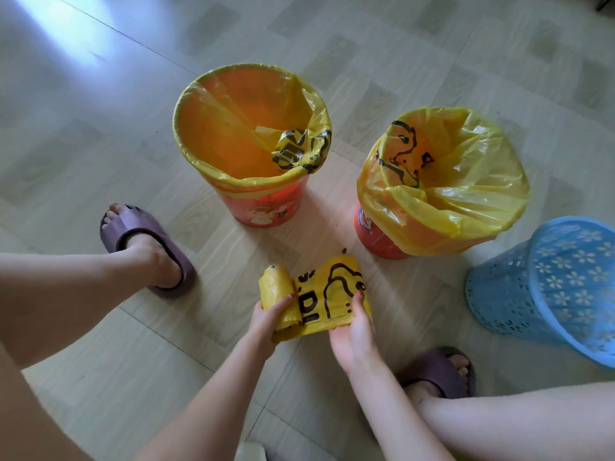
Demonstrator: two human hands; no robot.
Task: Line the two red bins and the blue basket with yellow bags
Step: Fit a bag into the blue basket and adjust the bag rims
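Observation:
Two red bins stand on the floor. The left red bin has a yellow bag stretched over its rim, knotted at one side. On the right red bin a yellow bag hangs loosely over the rim. At the right edge the blue basket stands with no bag on it. My left hand grips a roll of yellow bags. My right hand holds the unrolled end of the roll, which carries black print.
The floor is pale tile. My feet in purple slippers stand to the left and lower right, with my bare legs at both sides. A small dark speck lies near the right bin.

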